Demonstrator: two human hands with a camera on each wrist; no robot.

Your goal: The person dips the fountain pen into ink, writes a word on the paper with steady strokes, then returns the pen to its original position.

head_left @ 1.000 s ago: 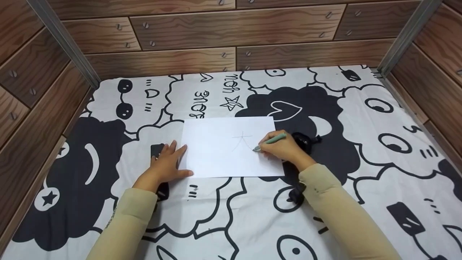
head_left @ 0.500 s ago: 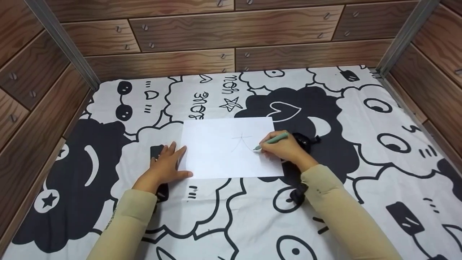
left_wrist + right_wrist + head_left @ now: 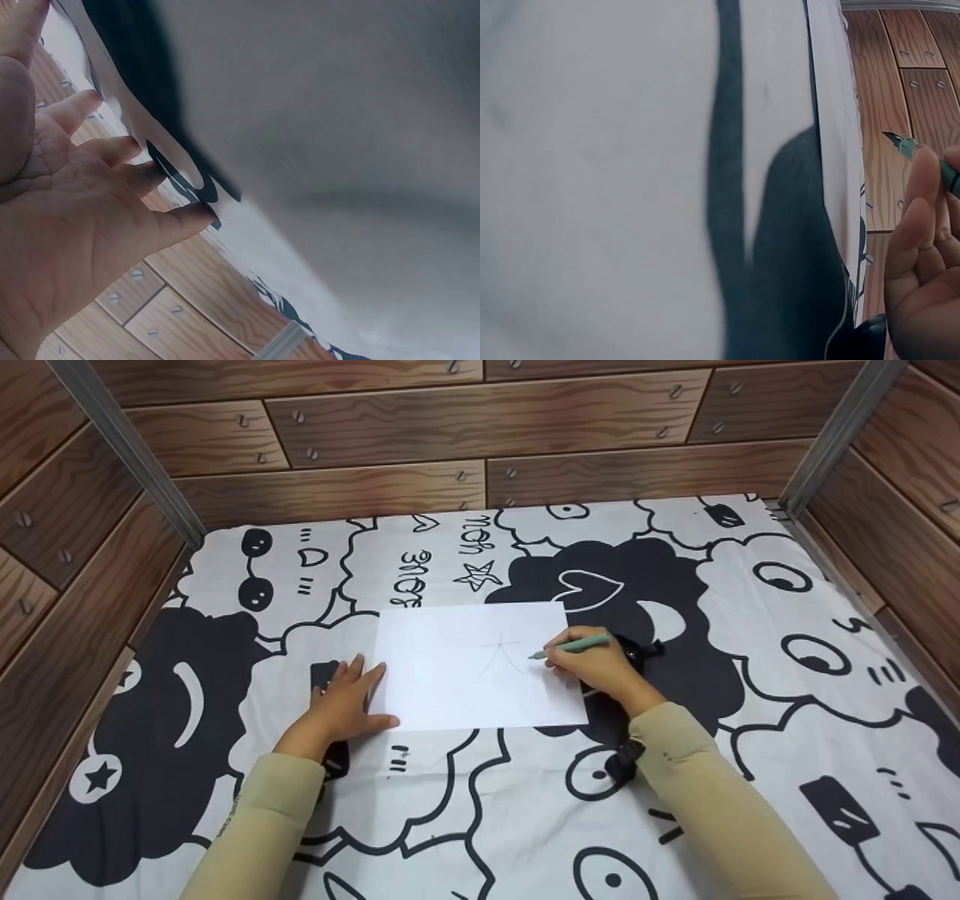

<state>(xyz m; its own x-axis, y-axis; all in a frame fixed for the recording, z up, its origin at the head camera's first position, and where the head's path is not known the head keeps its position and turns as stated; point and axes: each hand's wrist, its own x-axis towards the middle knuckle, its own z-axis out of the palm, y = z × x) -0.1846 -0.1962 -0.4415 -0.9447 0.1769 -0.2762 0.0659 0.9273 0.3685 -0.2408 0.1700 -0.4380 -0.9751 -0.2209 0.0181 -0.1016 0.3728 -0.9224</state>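
A white sheet of paper (image 3: 442, 675) lies on the patterned cloth, with a thin-lined character drawn right of its middle. My right hand (image 3: 592, 660) pinches a green pen (image 3: 581, 644) over the right part of the sheet. In the head view the tip points left, beside the drawn strokes; the right wrist view shows the pen tip (image 3: 892, 139) off the paper. Spread fingers of my left hand (image 3: 345, 709) rest at the sheet's left edge, the thumb on its lower left corner. The left wrist view shows that palm (image 3: 82, 217) with fingers extended.
A black-and-white cartoon cloth (image 3: 420, 787) covers the table. A shiny black object (image 3: 630, 652) lies behind the right hand, partly hidden. Wood-pattern walls (image 3: 375, 435) with grey corner posts (image 3: 840, 435) enclose the back and sides.
The right hand has lifted the pen from the end of the lower right stroke and shifted slightly up and right. The left hand and the paper stay in place.
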